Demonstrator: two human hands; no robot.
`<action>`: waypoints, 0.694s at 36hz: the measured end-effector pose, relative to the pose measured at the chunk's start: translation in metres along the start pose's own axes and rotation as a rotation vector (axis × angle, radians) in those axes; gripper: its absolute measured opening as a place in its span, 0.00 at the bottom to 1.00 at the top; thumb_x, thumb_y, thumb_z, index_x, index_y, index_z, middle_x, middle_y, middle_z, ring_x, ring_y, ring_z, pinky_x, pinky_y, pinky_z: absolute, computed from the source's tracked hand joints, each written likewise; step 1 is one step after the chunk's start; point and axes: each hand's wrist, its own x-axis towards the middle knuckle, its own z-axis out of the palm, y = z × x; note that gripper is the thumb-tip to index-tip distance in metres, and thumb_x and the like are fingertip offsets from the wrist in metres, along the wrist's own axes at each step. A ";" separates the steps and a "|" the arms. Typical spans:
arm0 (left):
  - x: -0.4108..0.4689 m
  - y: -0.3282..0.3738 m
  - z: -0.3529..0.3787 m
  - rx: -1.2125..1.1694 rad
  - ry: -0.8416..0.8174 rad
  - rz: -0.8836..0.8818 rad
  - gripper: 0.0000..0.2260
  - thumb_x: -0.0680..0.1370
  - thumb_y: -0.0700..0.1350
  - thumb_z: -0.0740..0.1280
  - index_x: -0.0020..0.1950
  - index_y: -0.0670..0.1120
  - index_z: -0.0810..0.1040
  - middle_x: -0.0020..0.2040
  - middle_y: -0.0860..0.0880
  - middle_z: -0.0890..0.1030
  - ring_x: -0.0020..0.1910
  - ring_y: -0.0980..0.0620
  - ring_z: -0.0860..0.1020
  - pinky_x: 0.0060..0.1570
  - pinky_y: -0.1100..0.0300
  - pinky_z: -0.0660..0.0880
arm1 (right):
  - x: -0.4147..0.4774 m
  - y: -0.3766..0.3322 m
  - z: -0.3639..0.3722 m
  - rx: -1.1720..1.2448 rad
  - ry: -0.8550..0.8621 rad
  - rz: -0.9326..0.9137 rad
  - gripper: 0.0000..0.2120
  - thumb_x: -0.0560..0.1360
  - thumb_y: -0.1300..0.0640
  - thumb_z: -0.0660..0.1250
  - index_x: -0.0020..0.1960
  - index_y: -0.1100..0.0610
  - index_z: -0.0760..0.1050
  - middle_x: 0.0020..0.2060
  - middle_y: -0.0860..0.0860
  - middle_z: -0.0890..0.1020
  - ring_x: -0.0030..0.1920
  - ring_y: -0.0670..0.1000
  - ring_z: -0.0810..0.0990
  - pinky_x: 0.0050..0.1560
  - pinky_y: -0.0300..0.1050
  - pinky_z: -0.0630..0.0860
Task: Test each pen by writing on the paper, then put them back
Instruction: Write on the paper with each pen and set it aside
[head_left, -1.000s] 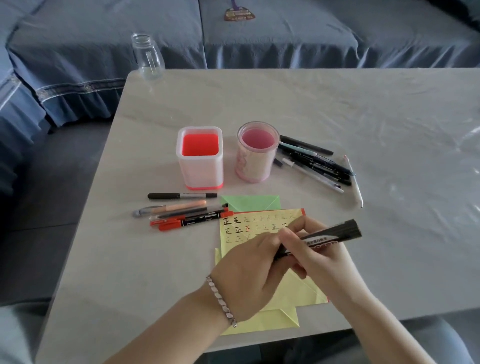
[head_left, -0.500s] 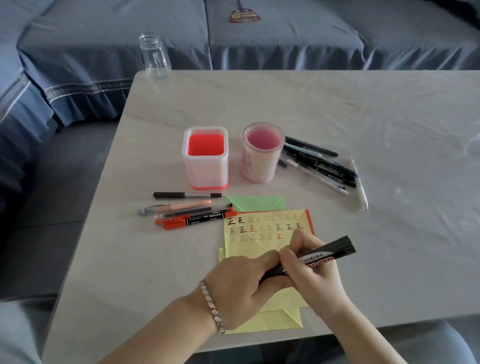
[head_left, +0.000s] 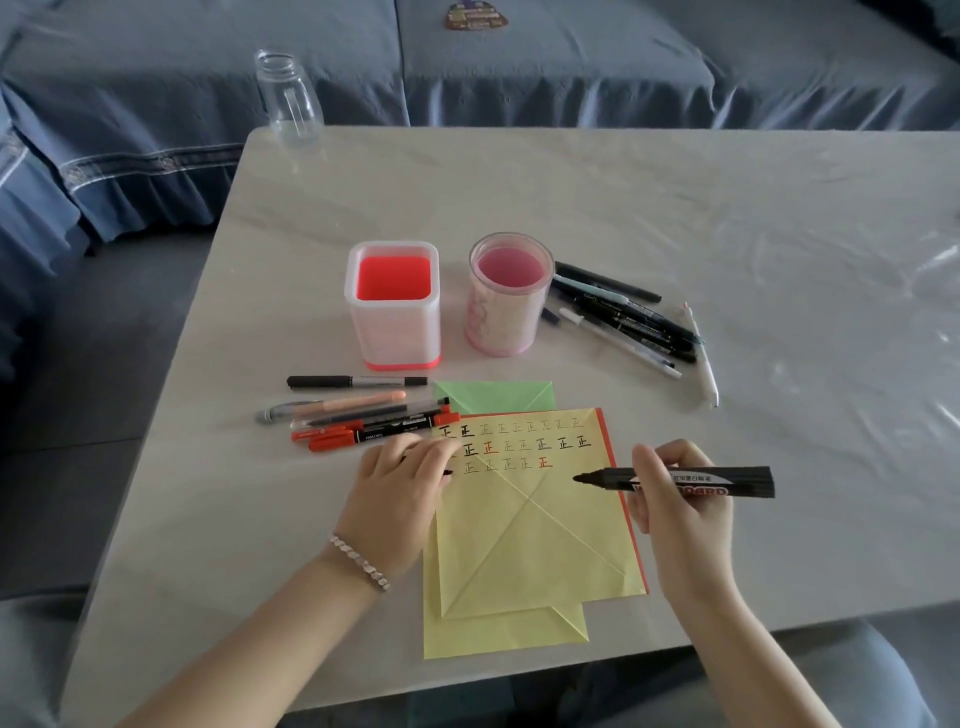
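Gripping the black marker (head_left: 748, 480) in my right hand (head_left: 680, 514), I had my fingers (head_left: 657, 460) curled snug round the barrel. It was held about level, its bare tip pointing left over the right side of the yellow paper (head_left: 530, 535). I couldn't tell if the tip was actually touching.

My left hand (head_left: 395, 493) lay knuckles-up on the paper's left edge. Its fingers were curled in on what looked like the cap (head_left: 448, 473); only a dark bit peeked out. That hand hid the start of the written rows.

Other stuff on the bench (head_left: 753, 234):
- a row of pens (head_left: 363, 418) just beyond my left hand
- a green sheet (head_left: 493, 396) poking out past the yellow one, and a red sheet (head_left: 626, 514) edging its right side
- a square holder (head_left: 395, 322) and a round pink holder (head_left: 506, 317) side by side further back
- a loose pile of pens (head_left: 623, 319) right of the round one
- a glass bottle (head_left: 288, 98) at the far left corner

Both forearms came in from the near edge, angled toward each other, with a bracelet (head_left: 359, 562) on my left wrist.
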 end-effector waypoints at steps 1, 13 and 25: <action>-0.002 -0.001 0.000 0.010 -0.009 -0.015 0.15 0.72 0.43 0.64 0.58 0.48 0.69 0.49 0.51 0.82 0.52 0.50 0.70 0.50 0.54 0.65 | 0.000 0.001 0.000 -0.002 0.007 0.012 0.15 0.75 0.66 0.62 0.32 0.60 0.63 0.18 0.46 0.64 0.21 0.45 0.61 0.22 0.35 0.59; -0.001 0.077 -0.002 -0.031 -0.258 -0.001 0.18 0.75 0.50 0.54 0.64 0.51 0.68 0.67 0.42 0.71 0.67 0.44 0.69 0.70 0.50 0.56 | 0.019 0.008 0.000 0.031 -0.047 0.016 0.09 0.78 0.63 0.58 0.43 0.60 0.76 0.26 0.53 0.79 0.25 0.48 0.75 0.27 0.36 0.71; -0.010 0.079 0.021 -0.028 -0.395 0.026 0.24 0.73 0.61 0.56 0.68 0.55 0.69 0.72 0.38 0.63 0.71 0.36 0.58 0.65 0.43 0.54 | 0.041 0.028 0.026 -0.100 -0.034 -0.023 0.07 0.71 0.60 0.71 0.41 0.63 0.75 0.28 0.54 0.77 0.23 0.43 0.73 0.27 0.33 0.71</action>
